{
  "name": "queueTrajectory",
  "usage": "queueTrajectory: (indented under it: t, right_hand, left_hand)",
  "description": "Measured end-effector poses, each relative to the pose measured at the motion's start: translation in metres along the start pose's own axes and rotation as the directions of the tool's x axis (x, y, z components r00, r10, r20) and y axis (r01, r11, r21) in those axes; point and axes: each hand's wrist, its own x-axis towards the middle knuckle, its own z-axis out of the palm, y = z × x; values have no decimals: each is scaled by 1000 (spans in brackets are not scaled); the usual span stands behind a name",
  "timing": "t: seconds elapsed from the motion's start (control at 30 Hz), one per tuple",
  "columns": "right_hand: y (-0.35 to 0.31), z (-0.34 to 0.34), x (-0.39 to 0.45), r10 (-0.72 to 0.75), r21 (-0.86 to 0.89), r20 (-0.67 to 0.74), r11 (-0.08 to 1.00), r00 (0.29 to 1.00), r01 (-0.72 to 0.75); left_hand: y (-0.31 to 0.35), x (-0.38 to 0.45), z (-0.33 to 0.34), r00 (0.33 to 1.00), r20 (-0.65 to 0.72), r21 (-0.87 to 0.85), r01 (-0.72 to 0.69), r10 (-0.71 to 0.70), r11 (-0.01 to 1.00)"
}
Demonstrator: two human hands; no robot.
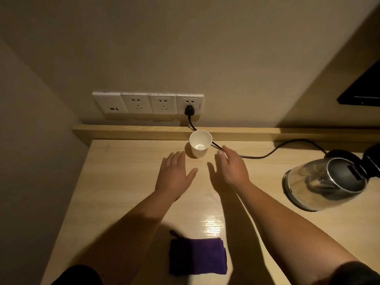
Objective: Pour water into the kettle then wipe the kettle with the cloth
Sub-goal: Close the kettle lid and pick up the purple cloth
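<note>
A white paper cup (pixel 199 144) stands upright near the back of the wooden table (pixel 123 182). My left hand (pixel 173 175) lies flat and open just left of and in front of the cup. My right hand (pixel 232 166) hovers open to the cup's right, fingers apart, not touching it. A glass and steel kettle (pixel 324 182) with its lid up stands on its base at the right. A folded purple cloth (pixel 198 257) lies near the front edge between my forearms.
A black power cord (pixel 267 154) runs from a wall socket (pixel 189 104) behind the cup across the table to the kettle. A raised wooden ledge (pixel 133 131) borders the back. A dark screen (pixel 364 91) hangs at the upper right.
</note>
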Motion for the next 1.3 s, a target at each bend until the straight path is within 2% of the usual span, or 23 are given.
queueTrajectory:
  t: [0.03, 0.1, 0.17, 0.23, 0.37, 0.57, 0.87, 1.1, 1.3]
  right_hand:
    - [4, -6, -11, -77, -173, 27, 982, 997, 80]
    - [12, -18, -36, -164, -465, 134, 860, 977, 208]
    - [21, -28, -58, -151, -620, 214, 742, 965, 253]
    - [30, -36, -78, -130, -677, 240, 687, 962, 262]
    - [33, -49, -111, -137, -709, 246, 649, 959, 275]
    - [41, -74, -140, -158, -668, 192, 701, 969, 247]
    - [71, -119, -163, -172, -636, 118, 743, 978, 208]
    - [126, -176, -176, -209, -610, 58, 767, 976, 201]
    - [181, -247, -171, -220, -564, 16, 804, 975, 190]
  left_hand:
    - [-1, -11, -1, 1000, -4, 81, -28, 28, 996]
    - [-1, -34, -3, 997, -1, 214, -77, 79, 974]
    - [2, -54, -8, 992, 3, 294, -118, 123, 948]
    - [7, -71, -12, 989, 16, 331, -143, 146, 933]
    - [21, -89, -19, 982, 38, 356, -185, 184, 916]
    - [50, -94, -29, 943, 24, 325, -323, 333, 889]
    - [111, -98, -19, 900, 40, 316, -424, 434, 849]
    - [183, -102, 3, 889, 48, 304, -447, 455, 841]
    - [264, -105, 23, 909, -7, 291, -398, 418, 870]
